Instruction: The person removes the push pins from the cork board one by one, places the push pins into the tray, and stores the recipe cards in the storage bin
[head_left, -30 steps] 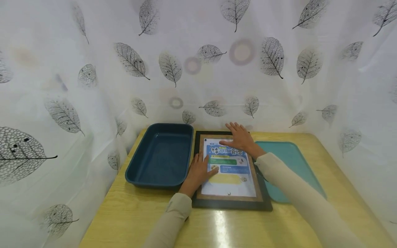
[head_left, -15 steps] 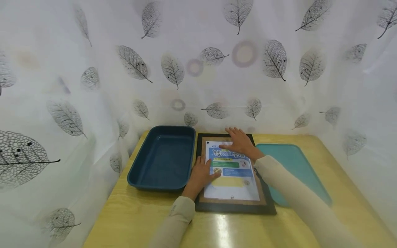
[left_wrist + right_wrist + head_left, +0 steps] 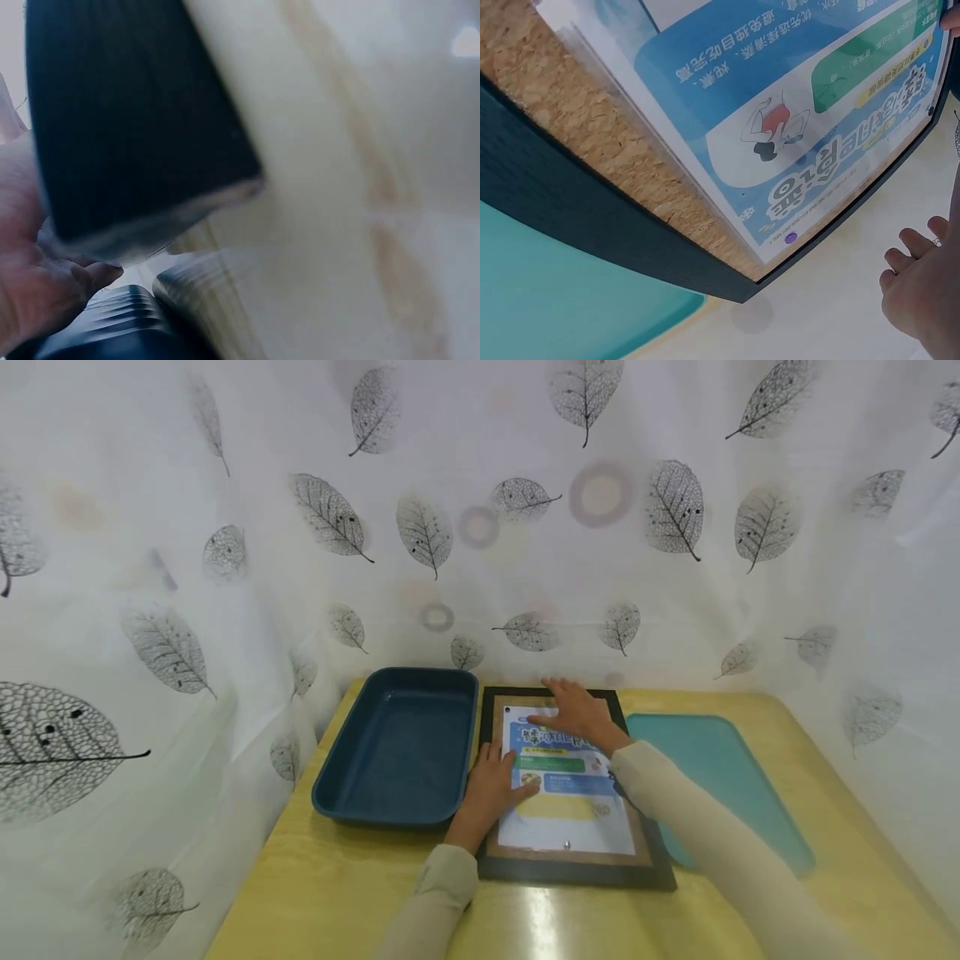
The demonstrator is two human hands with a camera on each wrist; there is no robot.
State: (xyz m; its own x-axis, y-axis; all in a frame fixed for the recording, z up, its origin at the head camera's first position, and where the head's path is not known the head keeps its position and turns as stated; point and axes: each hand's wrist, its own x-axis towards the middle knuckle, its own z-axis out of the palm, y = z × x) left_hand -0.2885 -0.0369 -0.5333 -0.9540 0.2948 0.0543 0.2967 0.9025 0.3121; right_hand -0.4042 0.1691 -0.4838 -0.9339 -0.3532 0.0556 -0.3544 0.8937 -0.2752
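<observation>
A cork board [image 3: 643,843] with a wide black frame lies on the table, a printed sheet [image 3: 570,827] pinned to it. A purple pin [image 3: 790,238] holds one corner of the sheet. My left hand [image 3: 487,789] lies along the board's left side, its fingers extended and thumb reaching over the sheet. In the left wrist view the black frame [image 3: 135,112] looms large beside that hand [image 3: 34,255]. My right hand [image 3: 573,710] is over the upper part of the board, fingers spread; in the right wrist view the hand [image 3: 922,285] appears apart from the frame, holding nothing.
Left of the board stands a deep dark blue bin [image 3: 397,818]. A flat teal tray [image 3: 720,777] lies to its right, partly behind the right sleeve. Leaf-printed white curtains [image 3: 450,485] enclose the wooden table [image 3: 300,893] at the back and sides.
The head view has shifted, so the whole scene appears slightly lower and further right. My right hand has edged a little left over the board. The left hand keeps its place.
</observation>
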